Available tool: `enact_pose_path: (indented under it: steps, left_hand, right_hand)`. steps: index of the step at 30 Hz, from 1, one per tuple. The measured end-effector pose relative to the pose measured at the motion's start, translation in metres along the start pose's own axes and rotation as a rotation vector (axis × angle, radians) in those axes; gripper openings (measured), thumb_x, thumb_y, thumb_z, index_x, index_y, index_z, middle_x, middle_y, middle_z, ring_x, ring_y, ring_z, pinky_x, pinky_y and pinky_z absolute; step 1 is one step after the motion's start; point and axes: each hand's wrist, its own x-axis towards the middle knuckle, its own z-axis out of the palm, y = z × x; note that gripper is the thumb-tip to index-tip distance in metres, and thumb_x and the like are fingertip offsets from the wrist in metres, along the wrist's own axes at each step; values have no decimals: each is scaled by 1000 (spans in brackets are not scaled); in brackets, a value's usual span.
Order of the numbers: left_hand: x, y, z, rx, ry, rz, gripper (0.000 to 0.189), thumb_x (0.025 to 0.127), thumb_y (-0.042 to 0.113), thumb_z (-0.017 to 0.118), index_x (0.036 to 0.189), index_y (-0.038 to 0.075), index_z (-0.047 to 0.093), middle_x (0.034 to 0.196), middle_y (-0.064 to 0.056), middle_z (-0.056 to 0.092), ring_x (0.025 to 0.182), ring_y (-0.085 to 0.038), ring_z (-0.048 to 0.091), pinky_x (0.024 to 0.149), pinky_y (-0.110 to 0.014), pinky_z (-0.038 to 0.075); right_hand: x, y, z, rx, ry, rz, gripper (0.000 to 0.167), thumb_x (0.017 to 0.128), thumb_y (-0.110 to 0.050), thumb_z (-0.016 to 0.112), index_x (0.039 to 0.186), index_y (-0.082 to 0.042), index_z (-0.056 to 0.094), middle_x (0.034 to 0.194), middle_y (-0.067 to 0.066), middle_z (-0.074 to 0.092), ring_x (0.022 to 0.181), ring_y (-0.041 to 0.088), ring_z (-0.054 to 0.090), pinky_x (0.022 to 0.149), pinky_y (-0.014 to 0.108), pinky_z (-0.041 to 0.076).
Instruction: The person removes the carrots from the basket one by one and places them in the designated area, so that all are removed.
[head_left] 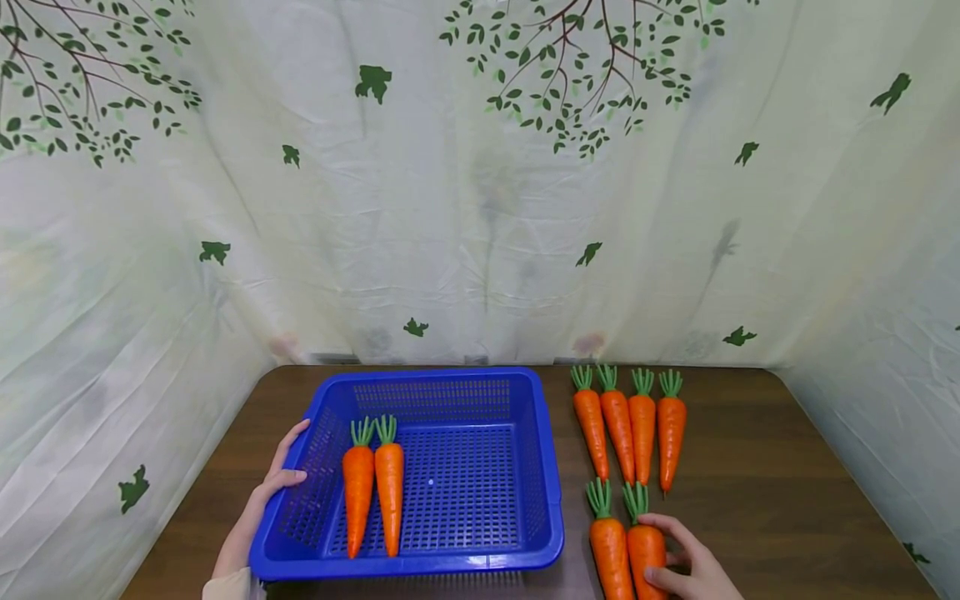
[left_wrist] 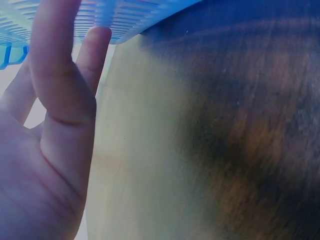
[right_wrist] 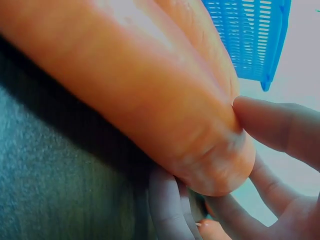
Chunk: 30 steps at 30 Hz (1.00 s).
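1. Fingers [head_left: 666,523] of the right hand [head_left: 693,562] are curled partway, thumb opposite, gripping an orange carrot [head_left: 647,546].
2. We find that carrot on the table, right of the basket, green top pointing away from the person; a neighbouring carrot [head_left: 610,550] lies just beside it, on its left.
3. Slip risk, we judge: the grip sits at one thick end in the right wrist view, so the smooth body could swing or roll free.
4. We'd also flag the snug neighbour; lifting could drag it along or snag the tops on the four carrots [head_left: 642,429] lying beyond.
5. Left hand [head_left: 258,504] holds the blue basket [head_left: 420,567] at its left side, thumb over the rim, other fingers outside and below; we can't tell how firmly.
6. Two carrots [head_left: 390,487] lie inside, left of the middle. Uneven pull there could tip the basket and slide them.
7. Behind: table [head_left: 765,467] edge, then leaf-printed curtain [head_left: 465,208].
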Motion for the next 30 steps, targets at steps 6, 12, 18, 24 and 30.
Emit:
enact_pose_path:
  steps: [6,12,18,24,30]
  left_hand:
    - [0,0,1,-7,-3,-2,79,76,-4,35,146,34,35,130,15,39,110,-1,44,84,-16,36]
    - [-1,1,2,1,12,-30,78,77,-3,35,146,33,34,131,16,38,111,-1,43,84,-17,36]
    - [2,-3,-2,3,-24,51,80,74,-4,35,146,33,36,131,17,40,110,0,43,84,-15,34]
    - [2,-3,-2,-10,-28,39,80,75,-4,35,146,33,36,130,16,41,110,0,44,84,-15,36]
    - [-1,1,1,-18,6,-24,79,76,-4,34,146,33,34,130,15,40,110,-1,45,84,-17,37]
  right_hand:
    - [2,-1,2,-40,24,29,53,87,-13,65,134,-4,44,129,28,38,89,29,59,68,38,52]
    - [3,1,1,-57,34,23,53,87,-13,65,135,-4,44,127,25,44,90,29,59,69,37,51]
    - [2,-1,2,-83,63,17,53,88,-12,63,136,1,42,125,29,46,91,29,59,70,36,50]
    - [1,-2,3,-93,97,24,52,89,-12,63,135,3,43,128,29,45,94,30,56,71,37,50]
    - [0,-8,4,-136,188,73,53,89,-13,64,134,7,43,133,31,41,97,30,56,74,40,47]
